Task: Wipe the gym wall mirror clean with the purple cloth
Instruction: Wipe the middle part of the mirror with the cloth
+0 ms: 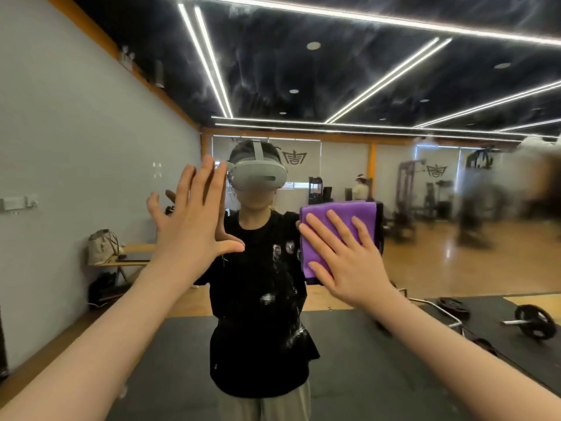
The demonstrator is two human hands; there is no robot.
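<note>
right hand (pixel 349 256) presses purple cloth (pixel 334 214) flat against mirror (pixel 455 238).

Head camera, close, facing wall mirror (pixel 394 177) straight on.

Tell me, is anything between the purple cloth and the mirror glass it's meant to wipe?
Nothing visible. The right hand presses the purple cloth flat against the mirror with straight fingers. The left hand, open, rests on the glass apart from the cloth.

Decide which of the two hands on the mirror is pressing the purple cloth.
The right hand: its straight fingers press the folded purple cloth flat on the mirror. The left hand lies bare on the glass.
</note>
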